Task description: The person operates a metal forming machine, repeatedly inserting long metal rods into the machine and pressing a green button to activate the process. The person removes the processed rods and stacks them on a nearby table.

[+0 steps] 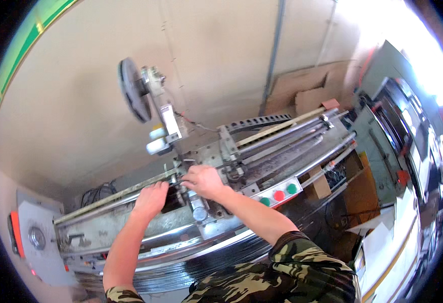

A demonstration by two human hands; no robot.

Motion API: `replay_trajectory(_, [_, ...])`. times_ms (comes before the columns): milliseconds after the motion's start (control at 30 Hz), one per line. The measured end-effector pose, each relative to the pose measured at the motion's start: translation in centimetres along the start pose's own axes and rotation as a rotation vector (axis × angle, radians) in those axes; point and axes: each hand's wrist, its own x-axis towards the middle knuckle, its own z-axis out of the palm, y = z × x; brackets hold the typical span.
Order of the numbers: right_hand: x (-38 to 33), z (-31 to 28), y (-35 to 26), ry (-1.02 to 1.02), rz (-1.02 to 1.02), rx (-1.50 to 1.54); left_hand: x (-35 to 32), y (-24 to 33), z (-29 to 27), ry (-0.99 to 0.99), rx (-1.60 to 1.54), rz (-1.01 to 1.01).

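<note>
Both hands are down on the middle of the long metal machine (262,151), working at the small clamp block (193,194) that sits across its rails. The left hand (150,198) lies knuckles-up over a dark part just left of the block, fingers curled under; I cannot tell how tightly its grip is closed or on what. The right hand (203,180) covers the top of the block, fingers bent down onto it (whether pinching or only pressing is hidden). It looks like a fitting or adjusting step, and any further move would seem to call for a steady left hand while the right works. Both forearms reach forward, the right elbow bent in a camouflage sleeve (302,262).
</note>
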Motion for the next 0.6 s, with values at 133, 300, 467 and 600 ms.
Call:
replay_trajectory(133, [-0.9,-0.5,0.4,0.082,0.005,-0.017,1.5,-0.2,-0.3,0.038,-0.389,-0.022])
replay_trajectory(300, [-5.2,-5.4,-1.8,0.211,0.198,-0.174,1.5,-2.7,1.9,-0.104,-0.990,-0.316])
replay_trajectory(467, [-15.0,-12.9,-2.5,0.257,0.384,-0.404,1.5,-1.5,1.2,-0.003,-0.700,-0.180])
replay_trajectory(600, [-22.8,-15.9,1.0,0.182,0.477,-0.603,1.7,0.2,0.5,0.101,-0.610,-0.212])
